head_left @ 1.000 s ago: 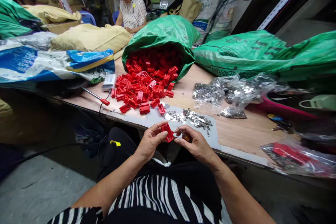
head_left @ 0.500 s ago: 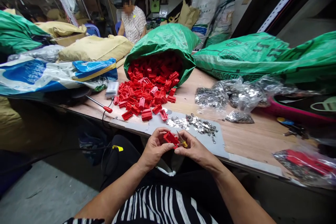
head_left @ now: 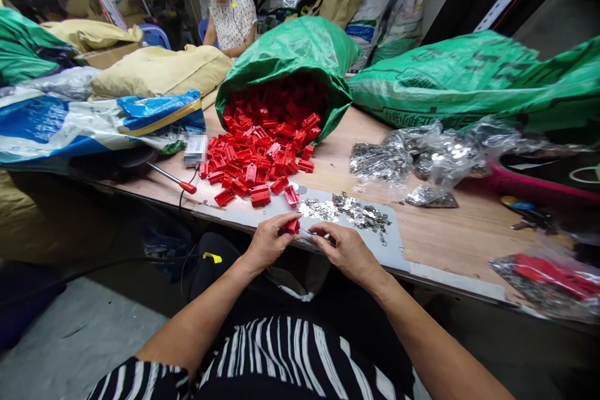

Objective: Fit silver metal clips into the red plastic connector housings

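Red plastic boxy housing (head_left: 293, 226) pinched in the left hand (head_left: 268, 242) near the wood-look table's (head_left: 450, 231) front edge; right hand (head_left: 345, 251) grips a thin metal-shafted tool (head_left: 305, 231). Looks mid-work; loose red plastic pile (head_left: 250, 173) remains, can't tell what's finished.

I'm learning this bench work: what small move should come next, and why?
Probably guide the slim metal tool onto the red plastic housing: the left hand grips the housing and the right hand aims the tool at it, though contact is unclear.

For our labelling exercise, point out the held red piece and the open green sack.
Held red piece (head_left: 294, 226), head view: its uncovered part.
Open green sack (head_left: 293, 44), head view: its upper surface.
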A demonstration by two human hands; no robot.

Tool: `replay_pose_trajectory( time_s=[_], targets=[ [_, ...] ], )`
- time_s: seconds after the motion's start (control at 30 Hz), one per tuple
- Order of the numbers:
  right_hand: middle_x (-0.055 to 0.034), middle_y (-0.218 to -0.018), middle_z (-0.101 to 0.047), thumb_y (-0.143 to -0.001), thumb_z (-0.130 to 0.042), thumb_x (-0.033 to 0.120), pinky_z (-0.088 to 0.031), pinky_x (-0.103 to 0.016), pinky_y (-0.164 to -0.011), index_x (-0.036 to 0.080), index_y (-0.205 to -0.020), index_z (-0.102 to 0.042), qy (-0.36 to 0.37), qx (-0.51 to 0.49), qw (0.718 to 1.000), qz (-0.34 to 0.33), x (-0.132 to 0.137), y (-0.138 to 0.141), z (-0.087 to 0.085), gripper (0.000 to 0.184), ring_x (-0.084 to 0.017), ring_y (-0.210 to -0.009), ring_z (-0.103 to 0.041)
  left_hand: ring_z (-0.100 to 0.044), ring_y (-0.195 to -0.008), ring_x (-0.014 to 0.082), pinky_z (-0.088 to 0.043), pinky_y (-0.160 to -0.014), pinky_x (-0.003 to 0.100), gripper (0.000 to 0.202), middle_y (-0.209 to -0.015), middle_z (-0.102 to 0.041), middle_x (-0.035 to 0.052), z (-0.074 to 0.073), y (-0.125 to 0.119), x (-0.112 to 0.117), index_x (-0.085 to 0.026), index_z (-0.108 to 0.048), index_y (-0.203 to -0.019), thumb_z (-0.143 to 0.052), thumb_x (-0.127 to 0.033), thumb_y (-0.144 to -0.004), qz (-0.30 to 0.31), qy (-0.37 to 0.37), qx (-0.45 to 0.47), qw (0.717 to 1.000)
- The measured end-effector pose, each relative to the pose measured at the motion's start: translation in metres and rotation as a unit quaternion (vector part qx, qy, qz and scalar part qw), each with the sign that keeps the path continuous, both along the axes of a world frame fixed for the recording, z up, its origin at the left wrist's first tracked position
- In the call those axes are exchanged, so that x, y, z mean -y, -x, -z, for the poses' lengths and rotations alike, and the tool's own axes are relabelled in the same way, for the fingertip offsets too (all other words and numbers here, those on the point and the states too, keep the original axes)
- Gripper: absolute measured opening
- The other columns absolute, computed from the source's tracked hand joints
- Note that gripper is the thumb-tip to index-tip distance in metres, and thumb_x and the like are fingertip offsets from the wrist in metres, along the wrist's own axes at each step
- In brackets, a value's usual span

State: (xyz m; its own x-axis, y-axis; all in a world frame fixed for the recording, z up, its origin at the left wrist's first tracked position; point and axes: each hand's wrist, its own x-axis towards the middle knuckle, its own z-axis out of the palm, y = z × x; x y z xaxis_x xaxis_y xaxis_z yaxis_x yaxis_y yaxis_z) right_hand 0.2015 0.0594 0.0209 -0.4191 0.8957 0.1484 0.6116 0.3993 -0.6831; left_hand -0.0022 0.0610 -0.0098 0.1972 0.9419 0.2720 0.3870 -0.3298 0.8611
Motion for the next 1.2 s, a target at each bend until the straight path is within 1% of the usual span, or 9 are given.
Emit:
replay_pose_trajectory(
  time_s=[0.1,0.2,0.4,0.57,0.77,0.9,1.0,1.1,1.2],
  targets=[
    [-0.0038,-0.093,-0.071,-0.086,-0.056,0.017,-0.049,-0.029,-0.080,0.021,-0.095,-0.069,-0.023,-0.001,0.999,-0.026,-0.003,0.002,0.002,0.016,-0.017,-0.086,-0.065,-0.065,-0.108,0.0198,-0.050,-0.096,0.034,0.044,-0.116,-0.070,0.0063,0.001,0.000,0.000,-0.022,-0.063,-0.119,-0.070,-0.012,-0.076,0.009,-0.022,-0.014,1.000],
    [-0.0041,-0.091,-0.070,-0.086,-0.056,0.014,-0.049,-0.029,-0.080,0.021,-0.095,-0.069,-0.025,0.003,0.999,-0.044,-0.006,0.003,0.004,0.017,-0.017,-0.086,-0.065,-0.065,-0.108,0.0198,-0.050,-0.096,0.034,0.044,-0.115,-0.070,0.0070,0.002,0.000,-0.001,-0.022,-0.063,-0.119,-0.070,-0.013,-0.076,0.012,-0.030,-0.020,0.999],
    [-0.0051,-0.092,-0.069,-0.086,-0.057,0.012,-0.049,-0.030,-0.080,0.020,-0.097,-0.069,-0.015,0.023,0.998,-0.048,-0.009,0.002,0.008,0.018,-0.018,-0.085,-0.064,-0.066,-0.106,0.0196,-0.051,-0.094,0.033,0.043,-0.113,-0.071,0.0070,0.001,0.002,-0.004,-0.021,-0.064,-0.117,-0.072,-0.014,-0.075,0.020,-0.034,-0.020,0.999],
    [-0.0052,-0.090,-0.068,-0.087,-0.056,0.012,-0.049,-0.029,-0.079,0.020,-0.094,-0.068,-0.016,0.030,0.998,-0.051,-0.009,0.002,0.008,0.016,-0.018,-0.085,-0.064,-0.066,-0.104,0.0197,-0.051,-0.094,0.034,0.041,-0.112,-0.072,0.0058,-0.001,0.002,-0.004,-0.023,-0.064,-0.116,-0.071,-0.016,-0.076,0.024,-0.021,-0.023,0.999],
    [-0.0056,-0.090,-0.069,-0.088,-0.054,0.015,-0.049,-0.032,-0.080,0.021,-0.092,-0.068,0.006,0.047,0.998,-0.033,-0.008,0.006,0.004,0.017,-0.019,-0.086,-0.064,-0.068,-0.098,0.0197,-0.052,-0.091,0.032,0.036,-0.105,-0.073,0.0044,-0.003,0.002,-0.005,-0.023,-0.067,-0.110,-0.071,-0.016,-0.075,0.025,-0.007,-0.015,1.000],
    [-0.0062,-0.090,-0.068,-0.087,-0.054,0.015,-0.048,-0.031,-0.079,0.021,-0.090,-0.068,0.024,0.077,0.997,0.009,-0.002,0.016,0.002,0.016,-0.019,-0.085,-0.063,-0.069,-0.096,0.0199,-0.053,-0.089,0.032,0.035,-0.103,-0.074,0.0039,-0.002,0.001,-0.005,-0.023,-0.068,-0.107,-0.071,-0.015,-0.074,0.019,-0.009,-0.010,1.000],
    [-0.0071,-0.088,-0.066,-0.088,-0.052,0.014,-0.047,-0.030,-0.077,0.019,-0.090,-0.066,0.019,0.094,0.995,0.036,0.003,0.024,0.003,0.015,-0.019,-0.084,-0.063,-0.069,-0.096,0.0200,-0.052,-0.089,0.032,0.035,-0.104,-0.074,0.0043,0.000,0.001,-0.005,-0.022,-0.068,-0.107,-0.072,-0.015,-0.073,0.015,-0.010,-0.007,1.000],
    [-0.0069,-0.088,-0.066,-0.088,-0.052,0.014,-0.046,-0.030,-0.077,0.018,-0.090,-0.066,0.019,0.079,0.996,0.031,0.003,0.024,0.003,0.014,-0.019,-0.084,-0.062,-0.068,-0.098,0.0206,-0.051,-0.091,0.033,0.035,-0.105,-0.073,0.0050,0.002,0.001,-0.004,-0.022,-0.067,-0.108,-0.072,-0.018,-0.074,0.013,0.001,-0.007,1.000],
    [-0.0041,-0.088,-0.068,-0.087,-0.054,0.017,-0.045,-0.028,-0.075,0.019,-0.088,-0.066,0.044,0.037,0.998,0.010,-0.002,0.017,0.002,0.013,-0.017,-0.083,-0.062,-0.067,-0.097,0.0198,-0.050,-0.091,0.032,0.036,-0.106,-0.072,0.0054,0.002,0.003,-0.004,-0.021,-0.066,-0.110,-0.071,-0.019,-0.075,0.020,0.014,-0.003,1.000]
  ],
)
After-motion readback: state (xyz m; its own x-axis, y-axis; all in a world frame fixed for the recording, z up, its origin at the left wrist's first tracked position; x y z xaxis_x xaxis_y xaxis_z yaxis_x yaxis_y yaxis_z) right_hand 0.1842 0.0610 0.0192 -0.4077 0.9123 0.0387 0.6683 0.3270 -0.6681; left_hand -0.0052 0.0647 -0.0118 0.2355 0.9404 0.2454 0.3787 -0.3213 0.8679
